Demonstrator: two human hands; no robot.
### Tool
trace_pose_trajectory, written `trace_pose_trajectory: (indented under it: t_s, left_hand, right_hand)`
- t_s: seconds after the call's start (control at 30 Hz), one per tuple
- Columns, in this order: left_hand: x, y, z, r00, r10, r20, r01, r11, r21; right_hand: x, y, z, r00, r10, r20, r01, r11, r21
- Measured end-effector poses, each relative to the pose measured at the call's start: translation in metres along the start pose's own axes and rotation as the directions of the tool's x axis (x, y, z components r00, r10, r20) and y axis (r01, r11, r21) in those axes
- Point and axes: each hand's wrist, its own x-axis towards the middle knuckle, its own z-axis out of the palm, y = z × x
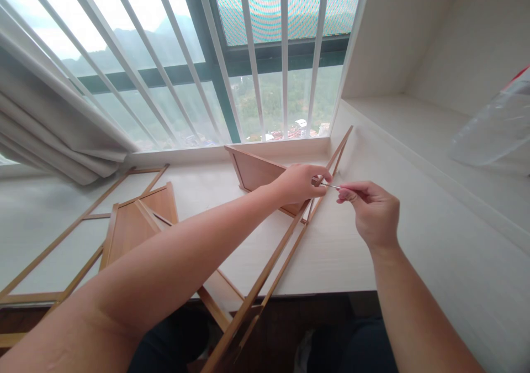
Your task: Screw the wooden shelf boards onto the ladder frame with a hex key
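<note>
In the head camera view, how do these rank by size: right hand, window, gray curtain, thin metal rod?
Largest to smallest, as they look:
1. window
2. gray curtain
3. right hand
4. thin metal rod, by far the smallest

Window (209, 73) fronted by white bars (284, 58); hills (191, 41) seen through it. Grey curtain (53, 102) bunched at window's left. White shelf (422, 121) built in right of window. Clear plastic item (492, 127) seen farther right of window.

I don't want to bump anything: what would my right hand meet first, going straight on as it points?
Probably the left hand, at the wooden frame it holds; the right hand aims a thin metal tool that way. Depth is unclear, so the frame could come first.
</note>
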Motion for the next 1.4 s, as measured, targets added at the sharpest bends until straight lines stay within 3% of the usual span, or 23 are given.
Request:
trace_pose_trajectory:
  t_s: [0.83,1.4]
  left_hand:
    - [0.000,0.002,-0.001,1.000,-0.001,-0.007,0.001,1.000,-0.006]
    - [0.001,-0.002,0.001,1.000,-0.002,-0.003,0.002,1.000,0.007]
  right_hand:
    - [0.001,0.001,0.009,0.996,0.061,-0.060,-0.051,0.987,0.149]
    - [-0.001,0.016,0.003,0.995,0.097,0.035,-0.102,0.973,0.206]
